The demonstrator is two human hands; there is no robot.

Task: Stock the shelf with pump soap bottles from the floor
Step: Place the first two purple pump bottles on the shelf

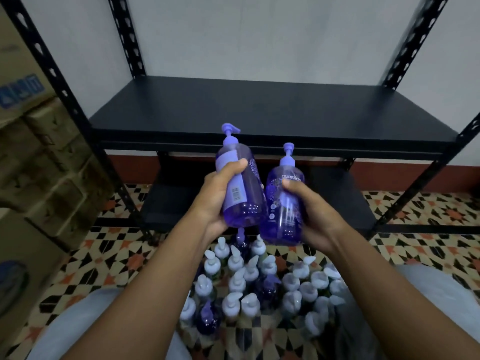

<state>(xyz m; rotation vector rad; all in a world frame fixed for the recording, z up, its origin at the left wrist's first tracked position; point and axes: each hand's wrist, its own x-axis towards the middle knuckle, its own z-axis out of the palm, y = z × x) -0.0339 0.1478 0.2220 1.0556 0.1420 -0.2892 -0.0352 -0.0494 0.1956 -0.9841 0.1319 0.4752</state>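
Nearest: left knee (85,323) and right knee (428,307) in pale grey fabric, one at each lower corner. Between them a floor cluster of pump bottles (259,281) stands on the patterned tile floor (420,224). Cluster count is upward of twenty pump tops, packed touching; blur prevents an exact figure. Most tops are pale, at least three purple. Above the cluster are two purple bottles, one per hand. The left hand (220,201) is wrapped round the left bottle (241,188), which has its barcode label toward the camera and its top tilted left. The right hand (314,211) is clamped round the right bottle (281,203), near upright, printed front showing. The bottle sides meet at mid-height. Both are held off the floor, in front of and just below the front edge of the shelf board (259,110); the left pump overlaps that edge in view. A strip of tile separates the cluster from the lower board (166,203). The black rack (58,81) shows four uprights and two boards. The upper board's dark top shows across its full width between the uprights. At left are stacked cardboard boxes (44,157), at least four, just beside the front-left upright. Behind is a pale wall (259,35).
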